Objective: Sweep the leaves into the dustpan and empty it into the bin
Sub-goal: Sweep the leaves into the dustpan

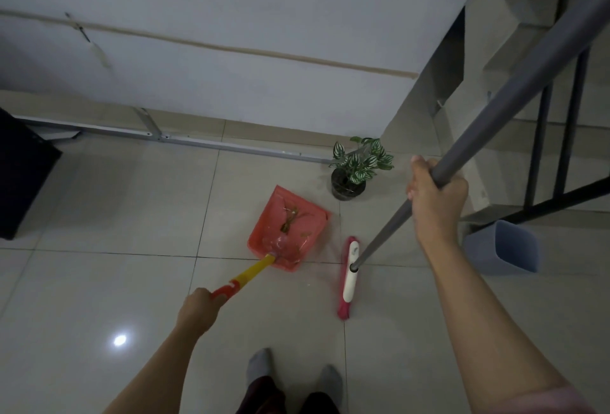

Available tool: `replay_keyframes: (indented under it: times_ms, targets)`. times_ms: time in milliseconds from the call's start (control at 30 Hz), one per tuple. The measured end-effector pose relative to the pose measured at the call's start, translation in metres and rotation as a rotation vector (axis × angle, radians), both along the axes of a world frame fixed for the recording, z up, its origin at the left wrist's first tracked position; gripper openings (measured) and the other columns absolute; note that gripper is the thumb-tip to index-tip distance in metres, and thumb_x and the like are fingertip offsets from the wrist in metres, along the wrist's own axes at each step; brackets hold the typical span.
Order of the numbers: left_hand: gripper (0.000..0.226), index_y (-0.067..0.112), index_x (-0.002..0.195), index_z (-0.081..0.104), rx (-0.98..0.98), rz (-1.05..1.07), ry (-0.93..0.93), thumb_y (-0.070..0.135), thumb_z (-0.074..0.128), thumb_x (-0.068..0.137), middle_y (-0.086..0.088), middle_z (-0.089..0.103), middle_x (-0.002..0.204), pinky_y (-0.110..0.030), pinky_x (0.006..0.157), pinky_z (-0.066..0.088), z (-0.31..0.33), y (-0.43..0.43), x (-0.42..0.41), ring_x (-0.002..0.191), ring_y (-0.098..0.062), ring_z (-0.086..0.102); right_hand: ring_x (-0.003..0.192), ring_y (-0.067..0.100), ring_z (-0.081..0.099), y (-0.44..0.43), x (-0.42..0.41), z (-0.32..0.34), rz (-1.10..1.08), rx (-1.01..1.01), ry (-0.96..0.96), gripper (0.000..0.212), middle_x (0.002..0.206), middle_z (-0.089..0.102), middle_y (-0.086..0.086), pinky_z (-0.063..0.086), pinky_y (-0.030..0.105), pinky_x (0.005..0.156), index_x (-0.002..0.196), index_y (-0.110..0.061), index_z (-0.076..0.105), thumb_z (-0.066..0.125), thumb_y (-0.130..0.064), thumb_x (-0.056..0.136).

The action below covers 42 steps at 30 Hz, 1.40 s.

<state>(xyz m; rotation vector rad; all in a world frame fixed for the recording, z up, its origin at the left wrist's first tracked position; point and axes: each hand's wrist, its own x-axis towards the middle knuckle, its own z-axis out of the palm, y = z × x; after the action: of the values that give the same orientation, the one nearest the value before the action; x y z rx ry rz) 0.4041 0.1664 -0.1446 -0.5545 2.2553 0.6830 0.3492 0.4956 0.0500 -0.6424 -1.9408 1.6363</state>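
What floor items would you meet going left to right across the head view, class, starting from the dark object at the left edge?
Dark object → red dustpan → potted plant → blue bin.

Potted plant [358, 167] by wall corner — metal rail [204, 143] along skirting; stair railing [561, 136] right.

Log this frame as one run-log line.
stage: leaves in dustpan | left hand: grips dustpan handle | right hand: grips broom pole | bin: right, not yet filled
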Motion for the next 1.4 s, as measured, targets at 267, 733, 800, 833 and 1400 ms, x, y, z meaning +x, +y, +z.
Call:
replay_keyframes:
  times_ms: [267,733,800,833,1400]
  targets:
    - [0.039,0.001,0.103,0.052,0.030,-0.066,-0.042,0.038,0.049,0.090,-0.020,0.065,0.099,-0.041,0.081,0.055,-0.018,0.009,-0.002,0.087,-0.034,0.065,0.037,0.005,0.037,-0.017,-0.014,0.006,0.064,-0.098,0.069,0.043,0.037,0.038,-0.011,0.035,0.020,0.043,0.052,-0.015,0.040,0.056,-0.009,0.091]
    - [0.024,-0.003,0.100,0.045,0.317,0.221,-0.251,0.002,0.060,0.081,-0.017,0.052,0.085,-0.024,0.039,0.051,0.000,0.043,-0.046,0.057,-0.020,0.055,0.037,0.005,0.036,-0.031,-0.023,0.007,0.109,-0.177,0.073,0.043,0.036,0.037,-0.012,0.031,0.025,0.045,0.052,-0.017,0.042,0.060,-0.013,0.091]
    - [0.015,-0.003,0.093,0.048,0.319,0.229,-0.260,0.000,0.056,0.081,-0.016,0.050,0.081,-0.019,0.035,0.047,-0.003,0.049,-0.039,0.052,-0.019,0.051,0.037,0.005,0.037,-0.032,-0.023,0.006,0.119,-0.164,0.065,0.042,0.036,0.038,-0.011,0.033,0.024,0.044,0.053,-0.015,0.043,0.060,-0.014,0.091]
    - [0.008,-0.002,0.086,0.049,0.311,0.218,-0.258,0.001,0.055,0.081,-0.014,0.049,0.073,-0.017,0.035,0.043,-0.005,0.051,-0.035,0.050,-0.018,0.047,0.037,0.005,0.037,-0.033,-0.023,0.005,0.122,-0.155,0.062,0.041,0.036,0.038,-0.011,0.033,0.023,0.044,0.054,-0.015,0.043,0.061,-0.015,0.091]
    - [0.019,-0.009,0.093,0.055,0.251,-0.072,-0.145,0.005,0.060,0.081,-0.009,0.052,0.060,-0.015,0.032,0.033,0.110,0.022,-0.049,0.033,-0.012,0.041,0.034,0.004,0.033,-0.008,0.031,0.043,-0.040,-0.148,0.090,0.045,0.035,0.034,-0.013,0.028,0.025,0.041,0.050,-0.017,0.037,0.061,-0.016,0.088]
